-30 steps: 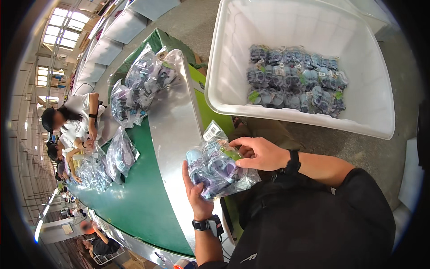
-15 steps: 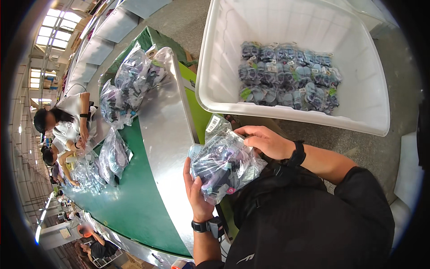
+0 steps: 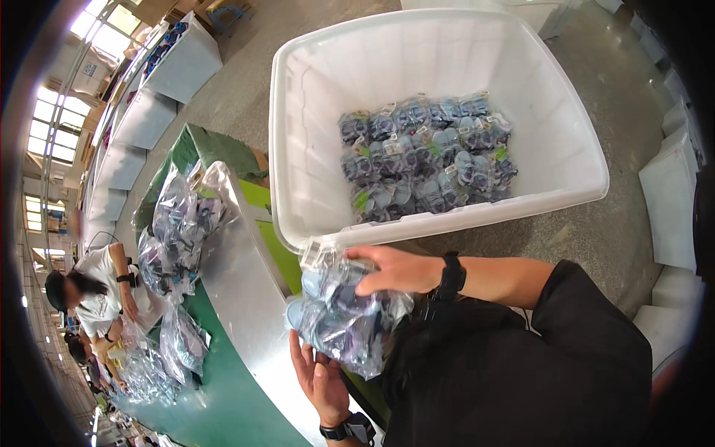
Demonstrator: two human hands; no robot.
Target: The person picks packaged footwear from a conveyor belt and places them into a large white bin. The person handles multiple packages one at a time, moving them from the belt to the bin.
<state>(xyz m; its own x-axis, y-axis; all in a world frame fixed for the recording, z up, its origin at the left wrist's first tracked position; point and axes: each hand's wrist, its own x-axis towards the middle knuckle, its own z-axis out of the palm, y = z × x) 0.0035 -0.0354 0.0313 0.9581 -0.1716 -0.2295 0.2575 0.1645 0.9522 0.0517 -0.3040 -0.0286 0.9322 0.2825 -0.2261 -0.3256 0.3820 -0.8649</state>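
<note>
Clear plastic bags of what look like light blue and purple sandals [image 3: 339,328] are in front of me. My right hand [image 3: 395,270] grips them from above, thumb and fingers pressing into the crinkled film. At their lower left edge is my left hand [image 3: 324,384], its fingers stretched and apart. Its fingertips are at the plastic; whether they bear any weight I cannot tell. Just beyond, a large white plastic bin [image 3: 439,231] holds rows of similar bagged sandals [image 3: 424,156] across its bottom.
To the left runs a green conveyor belt [image 3: 238,402] with a metal edge [image 3: 238,298]. Bagged sandals [image 3: 179,231] are piled at its far end, near a person in white [image 3: 100,279] working across the belt. White bins [image 3: 123,175] line the floor behind.
My view has swung so the bin sits further left and lower. The bags have turned over, showing light blue soles. My left hand has slid down to their lower edge, fingers spread.
</note>
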